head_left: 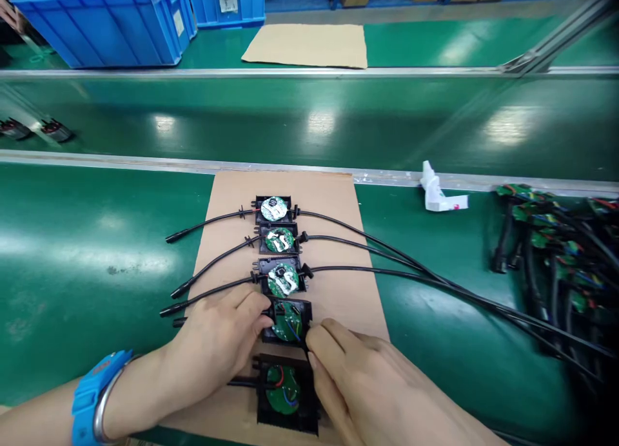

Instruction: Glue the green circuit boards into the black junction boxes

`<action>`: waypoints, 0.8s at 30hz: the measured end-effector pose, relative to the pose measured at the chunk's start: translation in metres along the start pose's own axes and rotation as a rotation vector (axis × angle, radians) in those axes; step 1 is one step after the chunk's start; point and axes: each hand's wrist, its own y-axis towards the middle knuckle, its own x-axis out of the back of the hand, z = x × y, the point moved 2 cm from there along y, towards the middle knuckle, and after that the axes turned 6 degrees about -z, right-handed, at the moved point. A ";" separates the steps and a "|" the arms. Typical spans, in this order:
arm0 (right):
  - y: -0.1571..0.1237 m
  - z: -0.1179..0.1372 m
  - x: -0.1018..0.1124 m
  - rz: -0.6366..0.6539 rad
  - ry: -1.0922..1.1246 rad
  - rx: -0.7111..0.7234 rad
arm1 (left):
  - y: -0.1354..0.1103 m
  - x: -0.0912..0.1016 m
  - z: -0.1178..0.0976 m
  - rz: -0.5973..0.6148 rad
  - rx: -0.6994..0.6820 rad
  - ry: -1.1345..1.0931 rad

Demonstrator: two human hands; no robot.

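Note:
Several black plastic housings with round green circuit boards lie in a column on a cardboard sheet (338, 220). My left hand (225, 333) is closed at the left side of the second-nearest housing (308, 312), pinching at the short black cable there. On that housing's right side, my right hand (355, 368) has its fingers pressed together around a black cable, mostly hidden by them. Its circuit board (289, 322) shows a blue wire. Closest to me is another housing (285, 421), its board (280, 394) carrying red and blue wires. The three far boards (274, 209) have white patches.
Long black cables (411, 275) run right across the green table (435, 343). A heap of boards with cables (546, 240) lies at the right, near a crumpled white piece (438, 194). Blue crates (116, 27) and flat cardboard (309, 45) sit beyond the metal rails. Another person's hand (8, 14) shows far left.

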 end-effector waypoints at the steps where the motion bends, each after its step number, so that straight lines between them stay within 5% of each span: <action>1: 0.002 0.000 0.000 0.028 0.002 -0.010 | 0.000 -0.001 0.001 0.003 0.007 -0.009; 12: 0.010 0.004 -0.019 -0.005 -0.148 0.116 | -0.002 0.003 0.008 -0.009 0.003 -0.109; 24: 0.014 0.003 -0.027 -0.079 -0.121 0.107 | 0.004 0.009 -0.002 0.183 0.051 0.074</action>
